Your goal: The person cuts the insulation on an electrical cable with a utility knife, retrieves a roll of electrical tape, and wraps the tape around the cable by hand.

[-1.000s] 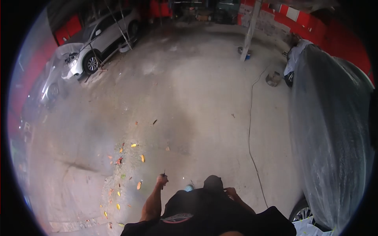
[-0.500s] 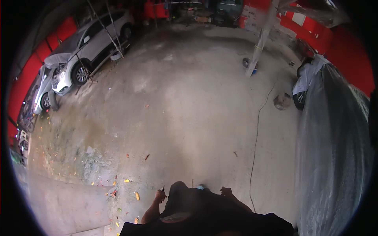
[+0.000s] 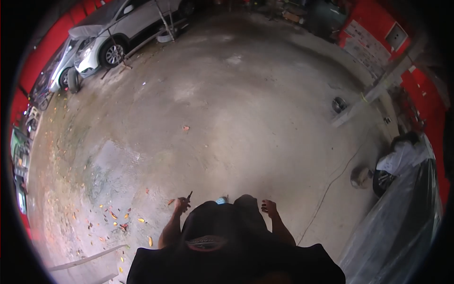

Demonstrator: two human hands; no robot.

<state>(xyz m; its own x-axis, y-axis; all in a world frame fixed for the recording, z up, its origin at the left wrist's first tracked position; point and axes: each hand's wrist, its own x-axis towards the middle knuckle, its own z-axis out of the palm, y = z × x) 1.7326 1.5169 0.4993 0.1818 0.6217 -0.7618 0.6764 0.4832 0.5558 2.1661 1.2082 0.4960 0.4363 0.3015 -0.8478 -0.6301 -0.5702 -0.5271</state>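
Observation:
My left hand [image 3: 181, 205] is at the lower middle, left of my dark clothing, closed around a thin dark tool [image 3: 189, 195] that points up and forward. On the other side of my body, my right hand [image 3: 268, 207] hangs over the concrete floor with its fingers curled in; whether it holds anything is too small to make out. A light blue shoe [image 3: 221, 200] shows between my knees.
A white car [image 3: 101, 52] with its hood covered stands at the upper left. A pillar [image 3: 373, 97] rises at the right, near a plastic-covered vehicle [image 3: 402, 213]. A cable [image 3: 328, 189] crosses the floor. Fallen leaves [image 3: 124, 227] lie at the lower left.
The view has turned, so the pillar and the covered vehicle sit further right and the pillar leans more. The legs have changed position in stride. Both hands show higher in the view.

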